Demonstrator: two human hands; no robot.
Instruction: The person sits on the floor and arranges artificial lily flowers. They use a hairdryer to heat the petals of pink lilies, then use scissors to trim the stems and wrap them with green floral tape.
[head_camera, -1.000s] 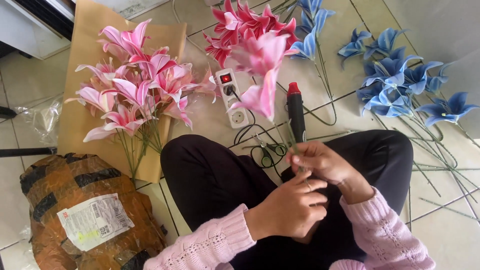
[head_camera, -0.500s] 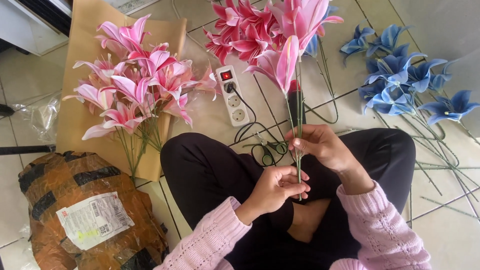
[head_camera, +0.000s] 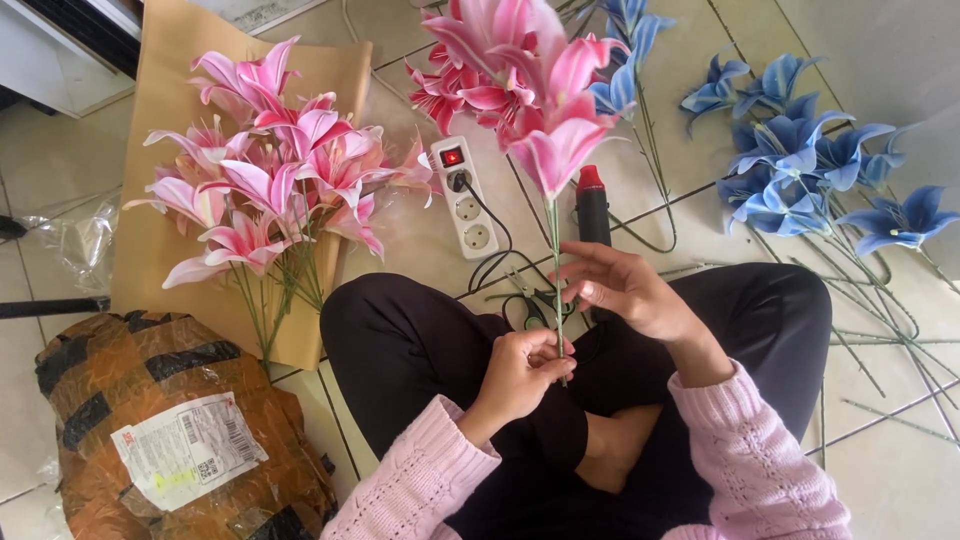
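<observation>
Fingers of our left hand (head_camera: 520, 368) and right hand (head_camera: 625, 285) gripped the pink artificial lily's thin green stem (head_camera: 556, 262), now raised upright from our lap.

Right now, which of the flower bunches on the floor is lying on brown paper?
The pink lily bunch on the person's left lies on the brown paper sheet. The blue flowers on the right lie straight on the floor tiles.
</observation>
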